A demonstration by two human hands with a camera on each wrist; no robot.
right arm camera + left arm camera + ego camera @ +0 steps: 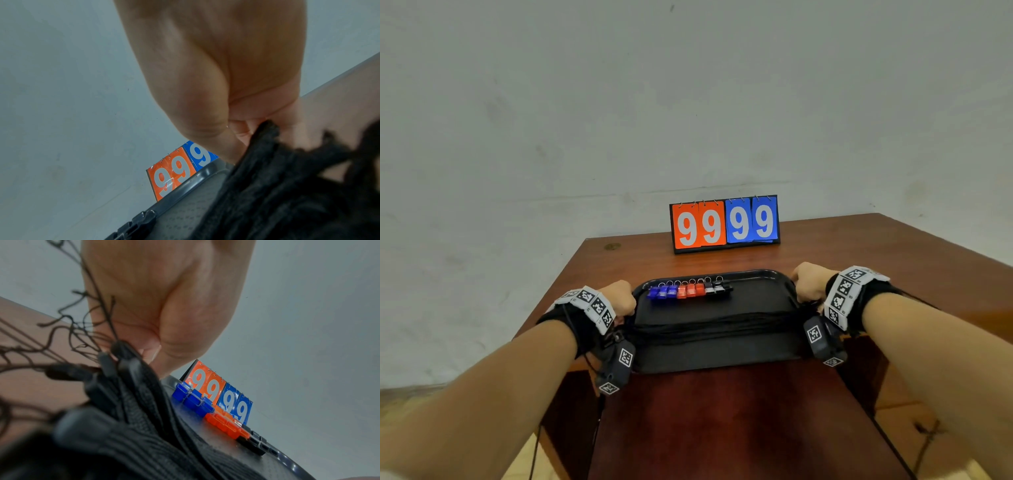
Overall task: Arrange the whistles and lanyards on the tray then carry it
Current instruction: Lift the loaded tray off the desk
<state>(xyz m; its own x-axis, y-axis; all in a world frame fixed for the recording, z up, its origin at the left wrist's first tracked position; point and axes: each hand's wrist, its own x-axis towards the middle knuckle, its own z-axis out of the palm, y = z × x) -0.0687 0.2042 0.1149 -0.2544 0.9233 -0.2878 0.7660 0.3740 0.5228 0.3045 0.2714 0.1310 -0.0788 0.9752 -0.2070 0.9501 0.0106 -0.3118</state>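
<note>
A black tray (756, 294) lies near the table's front edge. Along its far side runs a row of whistles (690, 290): blue, then orange, then black. A bundle of black lanyards (715, 323) stretches across the tray's middle. My left hand (621, 298) grips the tray's left rim, and my right hand (808, 282) grips its right rim. In the left wrist view the left hand (162, 308) is curled at the rim beside the lanyards (127, 410) and whistles (213, 415). In the right wrist view the right hand (232, 81) is curled by the lanyards (277, 186) and tray rim (197, 180).
A flip scoreboard (725, 223) reading 99 in orange and 99 in blue stands at the back of the brown wooden table (876, 246), against a pale wall. The table's left edge runs close to my left wrist. Floor shows at the lower left.
</note>
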